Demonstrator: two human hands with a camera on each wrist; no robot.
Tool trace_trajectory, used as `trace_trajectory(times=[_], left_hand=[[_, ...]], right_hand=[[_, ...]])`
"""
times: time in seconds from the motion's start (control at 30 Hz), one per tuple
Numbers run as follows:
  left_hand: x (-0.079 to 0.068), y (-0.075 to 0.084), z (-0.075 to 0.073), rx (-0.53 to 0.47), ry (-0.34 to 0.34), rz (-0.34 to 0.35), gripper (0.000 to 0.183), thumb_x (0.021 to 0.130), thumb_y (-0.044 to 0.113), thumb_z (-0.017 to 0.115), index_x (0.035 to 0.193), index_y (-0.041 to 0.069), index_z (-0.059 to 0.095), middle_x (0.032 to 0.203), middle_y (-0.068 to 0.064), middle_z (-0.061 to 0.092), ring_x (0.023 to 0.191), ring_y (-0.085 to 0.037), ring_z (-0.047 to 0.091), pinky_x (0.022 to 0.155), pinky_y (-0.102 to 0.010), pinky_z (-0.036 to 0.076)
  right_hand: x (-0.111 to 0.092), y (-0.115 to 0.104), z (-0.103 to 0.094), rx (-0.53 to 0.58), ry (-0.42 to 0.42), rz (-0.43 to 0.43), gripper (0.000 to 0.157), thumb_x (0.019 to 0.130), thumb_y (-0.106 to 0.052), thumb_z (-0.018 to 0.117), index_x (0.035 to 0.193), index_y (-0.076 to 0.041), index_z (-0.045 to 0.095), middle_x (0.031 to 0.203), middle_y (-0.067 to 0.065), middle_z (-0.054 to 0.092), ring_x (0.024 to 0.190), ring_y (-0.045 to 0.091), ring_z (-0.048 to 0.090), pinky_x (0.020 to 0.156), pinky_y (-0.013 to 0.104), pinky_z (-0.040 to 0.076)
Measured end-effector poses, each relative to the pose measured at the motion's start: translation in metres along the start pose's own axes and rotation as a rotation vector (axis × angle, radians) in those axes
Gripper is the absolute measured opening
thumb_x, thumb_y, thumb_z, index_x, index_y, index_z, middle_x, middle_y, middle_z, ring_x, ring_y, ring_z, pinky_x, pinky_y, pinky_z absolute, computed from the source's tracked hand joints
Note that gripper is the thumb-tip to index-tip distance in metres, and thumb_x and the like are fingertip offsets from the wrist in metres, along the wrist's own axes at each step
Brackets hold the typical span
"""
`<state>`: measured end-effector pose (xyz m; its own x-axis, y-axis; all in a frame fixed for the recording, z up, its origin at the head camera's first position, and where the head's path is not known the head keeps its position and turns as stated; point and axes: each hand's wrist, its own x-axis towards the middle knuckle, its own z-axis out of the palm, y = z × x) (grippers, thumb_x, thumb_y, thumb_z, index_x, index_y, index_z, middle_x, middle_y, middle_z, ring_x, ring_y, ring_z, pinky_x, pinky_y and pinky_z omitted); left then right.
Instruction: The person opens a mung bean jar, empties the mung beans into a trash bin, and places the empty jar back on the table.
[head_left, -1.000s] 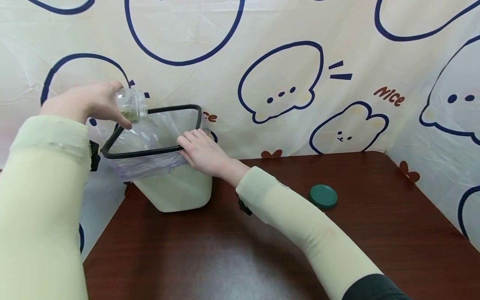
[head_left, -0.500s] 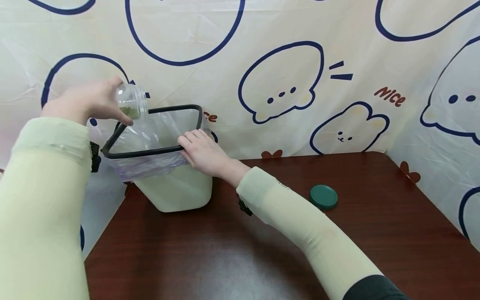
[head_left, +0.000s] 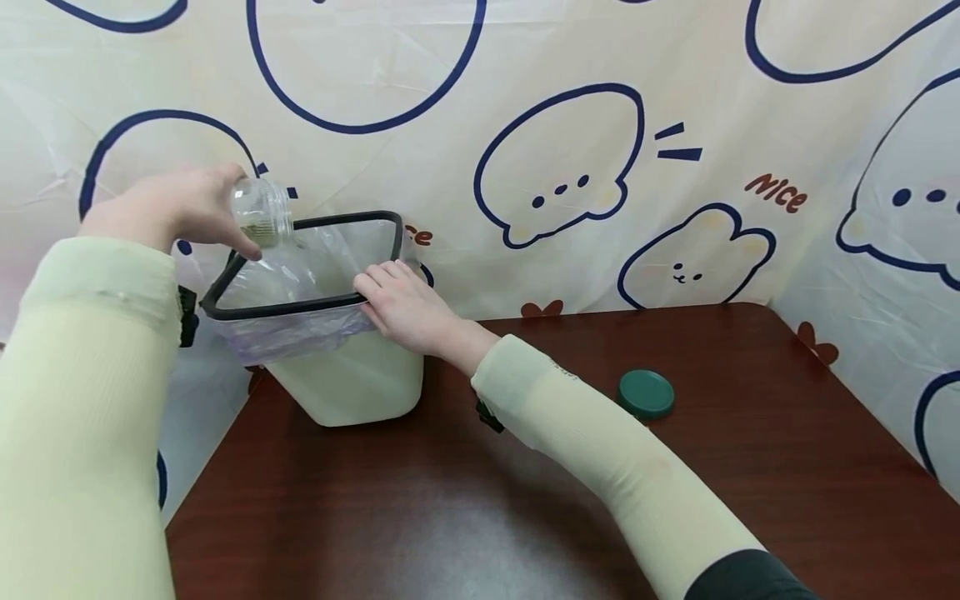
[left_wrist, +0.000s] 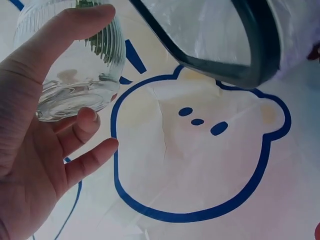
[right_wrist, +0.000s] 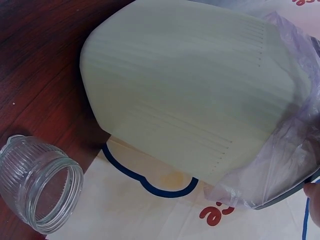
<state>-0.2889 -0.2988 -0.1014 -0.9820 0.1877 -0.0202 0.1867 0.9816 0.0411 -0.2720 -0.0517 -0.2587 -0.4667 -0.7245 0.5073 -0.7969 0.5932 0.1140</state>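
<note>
My left hand [head_left: 176,204] holds a clear ribbed glass jar [head_left: 262,208], tipped with its mouth over the left part of a bin [head_left: 352,383]. Some green bits lie inside the jar; in the left wrist view the green matter [left_wrist: 102,42] shows through the glass, and thumb and fingers wrap the jar. The pale bin has a black rim [head_left: 315,310] and a thin translucent liner bag [head_left: 300,333] folded over it. My right hand [head_left: 405,304] grips the rim's near right corner, fingers over the edge.
A green round lid [head_left: 646,394] lies on the dark brown table [head_left: 420,517], beyond my right forearm. In the right wrist view a second glass jar [right_wrist: 42,185], uncapped, stands beside the bin. A printed cloth [head_left: 555,50] hangs behind the table and at its sides.
The left hand raised the jar slightly, then lowered it again over the bin. My right hand has stayed on the rim.
</note>
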Motion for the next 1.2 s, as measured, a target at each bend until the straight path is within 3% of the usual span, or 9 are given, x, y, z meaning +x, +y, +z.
trace_trajectory(times=[0.2,0.37,0.5,0.63,0.87,1.2], left_hand=[[-0.002,0.004,0.000,-0.032,0.034,0.033,0.101,0.068,0.025,0.087,0.135,-0.014,0.022,0.117,-0.040,0.042,0.099,-0.053,0.047,0.079,-0.063,0.043],[-0.005,0.006,-0.004,-0.022,0.138,0.042,0.098,0.065,0.023,0.088,0.135,-0.011,0.027,0.113,-0.037,0.047,0.095,-0.051,0.050,0.077,-0.063,0.042],[-0.004,0.007,-0.008,0.043,0.078,0.036,0.099,0.065,0.029,0.088,0.133,-0.012,0.029,0.113,-0.037,0.049,0.094,-0.050,0.052,0.076,-0.062,0.044],[-0.002,0.009,-0.008,0.024,0.001,0.042,0.101,0.066,0.026,0.088,0.133,-0.015,0.025,0.116,-0.038,0.047,0.099,-0.051,0.050,0.080,-0.062,0.044],[-0.004,0.010,-0.008,0.050,0.061,0.045,0.099,0.066,0.026,0.087,0.133,-0.014,0.026,0.116,-0.039,0.046,0.098,-0.052,0.050,0.081,-0.064,0.042],[-0.003,0.008,-0.008,0.139,0.070,0.019,0.103,0.066,0.038,0.086,0.136,-0.009,0.027,0.117,-0.039,0.048,0.097,-0.051,0.051,0.077,-0.064,0.042]], right_hand=[[-0.002,0.000,0.000,-0.012,0.007,0.006,0.013,0.101,-0.022,0.051,0.105,-0.010,0.055,0.105,0.001,0.055,0.107,0.020,0.049,0.098,0.029,0.032],[-0.002,0.000,0.000,0.004,0.012,-0.001,0.013,0.101,-0.021,0.051,0.106,-0.010,0.054,0.105,0.002,0.054,0.106,0.021,0.049,0.097,0.030,0.033],[-0.001,0.000,0.000,0.007,0.014,-0.005,0.013,0.101,-0.021,0.052,0.106,-0.009,0.055,0.104,0.002,0.054,0.105,0.021,0.049,0.097,0.031,0.033],[0.000,0.000,-0.001,0.009,0.017,-0.002,0.012,0.101,-0.020,0.052,0.106,-0.009,0.055,0.103,0.002,0.054,0.104,0.021,0.048,0.096,0.031,0.033],[0.000,0.000,0.000,0.001,0.016,-0.008,0.012,0.101,-0.021,0.051,0.105,-0.010,0.054,0.103,0.002,0.053,0.104,0.021,0.048,0.096,0.031,0.033],[0.000,0.000,0.000,0.016,0.011,-0.006,0.013,0.102,-0.021,0.051,0.105,-0.009,0.054,0.104,0.002,0.053,0.104,0.021,0.048,0.096,0.030,0.033]])
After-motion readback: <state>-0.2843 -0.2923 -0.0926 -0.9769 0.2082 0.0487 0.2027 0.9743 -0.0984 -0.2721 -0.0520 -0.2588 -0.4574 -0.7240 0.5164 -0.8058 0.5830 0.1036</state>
